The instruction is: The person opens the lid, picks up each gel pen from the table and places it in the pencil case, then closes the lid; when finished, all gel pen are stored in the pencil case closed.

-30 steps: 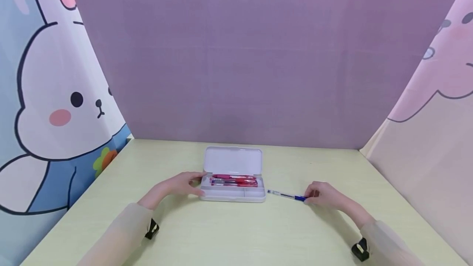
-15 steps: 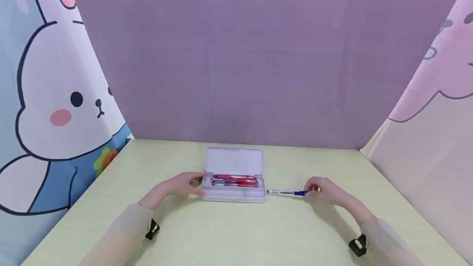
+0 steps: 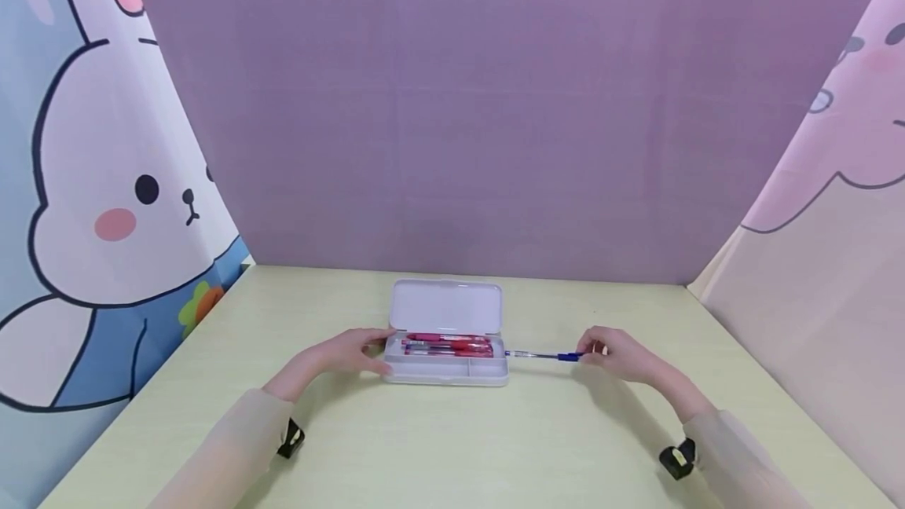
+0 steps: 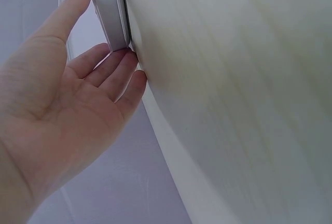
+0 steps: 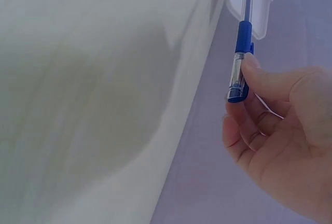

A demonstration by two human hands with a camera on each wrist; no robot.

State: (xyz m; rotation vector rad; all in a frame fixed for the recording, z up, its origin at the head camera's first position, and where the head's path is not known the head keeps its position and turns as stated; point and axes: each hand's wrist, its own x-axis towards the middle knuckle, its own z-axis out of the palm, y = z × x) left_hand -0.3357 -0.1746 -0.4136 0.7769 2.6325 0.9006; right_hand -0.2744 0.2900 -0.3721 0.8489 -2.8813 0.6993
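Note:
A white pencil case (image 3: 427,371) lies on the table with its lid (image 3: 445,306) tipped back. Several red and pink pens (image 3: 448,346) fill its rear compartment; the front compartments hold nothing. My left hand (image 3: 346,353) holds the case's left end, thumb at the front corner and fingers at the back, as the left wrist view shows against the case wall (image 4: 111,14). My right hand (image 3: 618,353) pinches a clear pen with a blue cap (image 5: 238,81) by its capped end between thumb and fingers. The pen points left, its far tip right at the case's right edge.
The pale wooden table (image 3: 452,446) ends at a purple cloth backdrop (image 3: 459,116). A rabbit-patterned curtain (image 3: 120,140) hangs on the left, a pink patterned one (image 3: 834,179) on the right. Each wrist carries a black strap device (image 3: 677,459).
My right hand has lifted the blue pen and moved it slightly up and left, turning it level until its tip reaches the case. The left hand and case stay put.

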